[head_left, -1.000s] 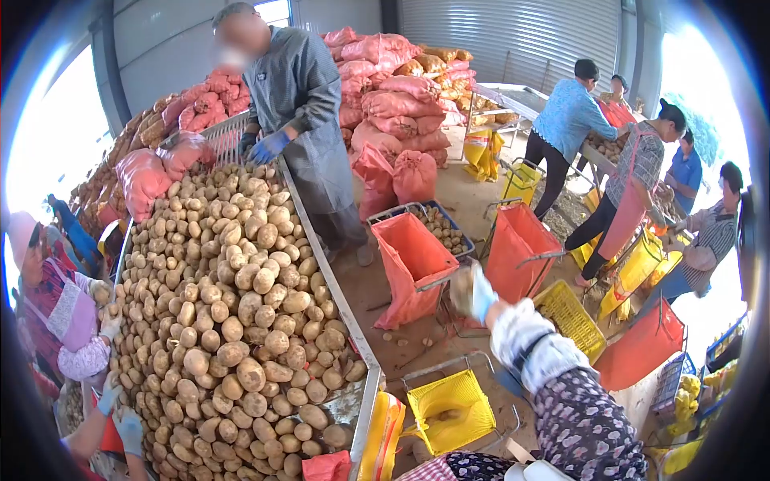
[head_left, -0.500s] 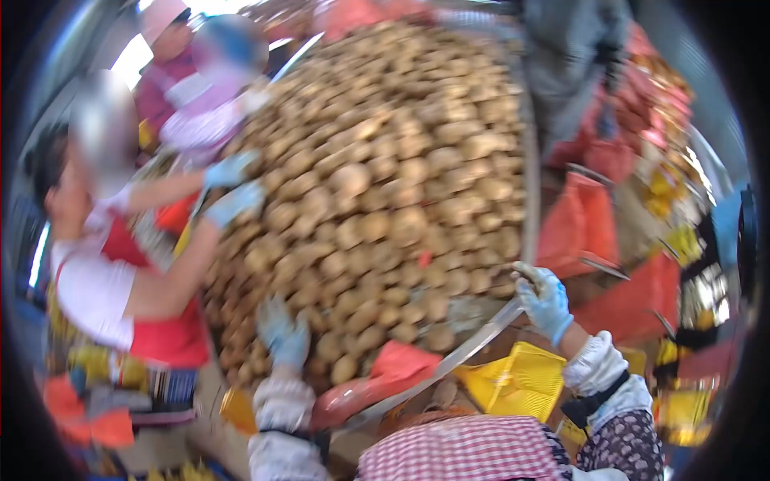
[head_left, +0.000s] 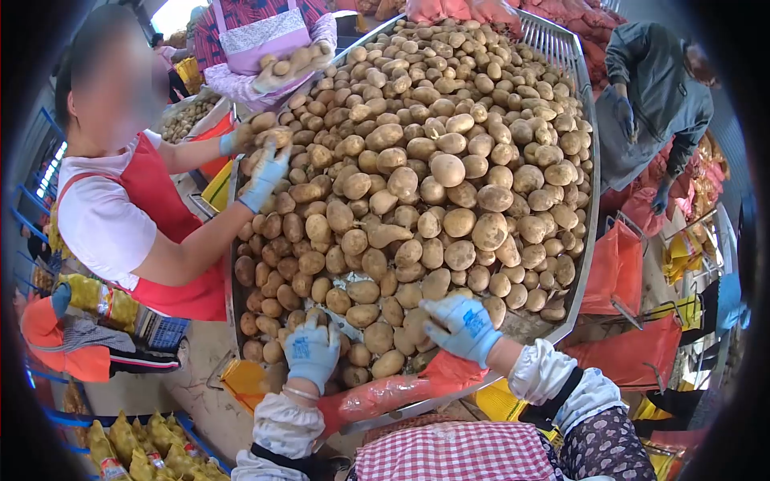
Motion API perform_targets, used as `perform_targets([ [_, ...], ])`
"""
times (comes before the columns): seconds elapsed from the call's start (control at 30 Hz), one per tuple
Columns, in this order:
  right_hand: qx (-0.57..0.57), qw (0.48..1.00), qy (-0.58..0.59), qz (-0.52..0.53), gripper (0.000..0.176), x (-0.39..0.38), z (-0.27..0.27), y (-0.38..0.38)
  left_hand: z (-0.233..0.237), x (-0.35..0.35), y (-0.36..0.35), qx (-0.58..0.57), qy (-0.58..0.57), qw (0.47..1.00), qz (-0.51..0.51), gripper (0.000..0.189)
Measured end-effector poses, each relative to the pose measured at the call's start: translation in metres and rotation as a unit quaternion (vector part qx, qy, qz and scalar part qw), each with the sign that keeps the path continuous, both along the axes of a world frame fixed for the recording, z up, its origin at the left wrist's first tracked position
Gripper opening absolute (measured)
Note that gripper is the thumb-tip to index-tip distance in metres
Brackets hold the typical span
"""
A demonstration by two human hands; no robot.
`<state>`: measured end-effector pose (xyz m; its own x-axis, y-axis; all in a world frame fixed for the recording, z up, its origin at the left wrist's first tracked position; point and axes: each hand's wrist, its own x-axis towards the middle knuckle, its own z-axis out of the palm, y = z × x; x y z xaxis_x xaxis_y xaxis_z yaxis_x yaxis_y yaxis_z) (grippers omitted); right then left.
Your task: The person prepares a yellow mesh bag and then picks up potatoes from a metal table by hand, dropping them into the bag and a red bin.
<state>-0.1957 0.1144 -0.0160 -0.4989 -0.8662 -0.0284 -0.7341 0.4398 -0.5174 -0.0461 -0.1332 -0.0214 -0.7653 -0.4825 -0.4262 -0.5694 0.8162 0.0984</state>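
A large heap of potatoes [head_left: 447, 170] fills a metal-rimmed table [head_left: 584, 264]. My left hand [head_left: 313, 354], in a light blue glove, lies at the near left part of the heap, fingers stretched forward against the potatoes. Over the near middle is my right hand [head_left: 464, 327], gloved alike, its fingers apart and pointing left beside a potato [head_left: 415, 325]. Neither hand visibly grips a potato, though the undersides of both are hidden. Between my forearms, a red plastic covering [head_left: 401, 398] runs along the near rim.
A co-worker in a red apron [head_left: 175, 212] handles potatoes at the left edge. Another person in a purple apron [head_left: 265, 40] holds potatoes at the far left. Someone in dark clothes [head_left: 662, 88] stands at right. Red crates [head_left: 613, 268] and yellow bags [head_left: 120, 441] stand around the table.
My right hand has moved left from the table's right rim onto the potatoes. My left hand stays near the front left. The view has shifted and sharpened; the red-aproned co-worker's hands have lifted.
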Motion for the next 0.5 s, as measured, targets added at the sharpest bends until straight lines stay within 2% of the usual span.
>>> perform_targets([
  [0.03, -0.080, 0.995, 0.061, -0.012, 0.052, -0.015, -0.003, -0.011, 0.021, -0.017, -0.001, -0.011, 0.073, 0.996, -0.056, 0.045],
  [0.07, -0.160, 0.979, 0.121, -0.023, 0.054, -0.029, -0.002, -0.023, 0.019, -0.038, -0.001, -0.025, 0.254, 0.964, -0.077, 0.045],
  [0.1, -0.182, 0.969, 0.163, -0.029, 0.055, -0.045, 0.008, -0.044, 0.014, -0.061, -0.001, -0.040, 0.428, 0.898, -0.093, 0.047],
  [0.17, -0.204, 0.956, 0.206, -0.030, 0.057, -0.066, 0.012, -0.084, 0.014, -0.109, -0.002, -0.093, 0.483, 0.857, -0.156, 0.050],
  [0.23, -0.098, 0.971, 0.205, -0.074, 0.059, -0.078, 0.001, -0.117, -0.013, -0.129, -0.001, -0.095, 0.467, 0.866, -0.152, 0.052],
  [0.27, 0.013, 0.970, 0.238, -0.051, 0.059, -0.078, 0.002, -0.124, -0.026, -0.135, -0.003, -0.096, 0.449, 0.877, -0.145, 0.053],
  [0.33, 0.094, 0.982, 0.146, -0.073, 0.060, -0.070, 0.005, -0.132, -0.023, -0.116, -0.005, -0.065, 0.480, 0.862, -0.150, 0.046],
  [0.4, 0.070, 0.985, 0.146, -0.062, 0.057, -0.060, 0.012, -0.120, -0.021, -0.081, -0.014, 0.007, 0.414, 0.904, -0.109, 0.038],
  [0.47, 0.047, 0.986, 0.149, -0.053, 0.054, -0.052, 0.002, -0.099, -0.045, -0.054, -0.029, 0.003, 0.389, 0.921, -0.035, 0.031],
  [0.5, -0.118, 0.981, -0.037, -0.148, 0.049, -0.052, -0.013, -0.088, -0.042, -0.049, -0.040, 0.005, 0.392, 0.919, -0.036, 0.031],
])
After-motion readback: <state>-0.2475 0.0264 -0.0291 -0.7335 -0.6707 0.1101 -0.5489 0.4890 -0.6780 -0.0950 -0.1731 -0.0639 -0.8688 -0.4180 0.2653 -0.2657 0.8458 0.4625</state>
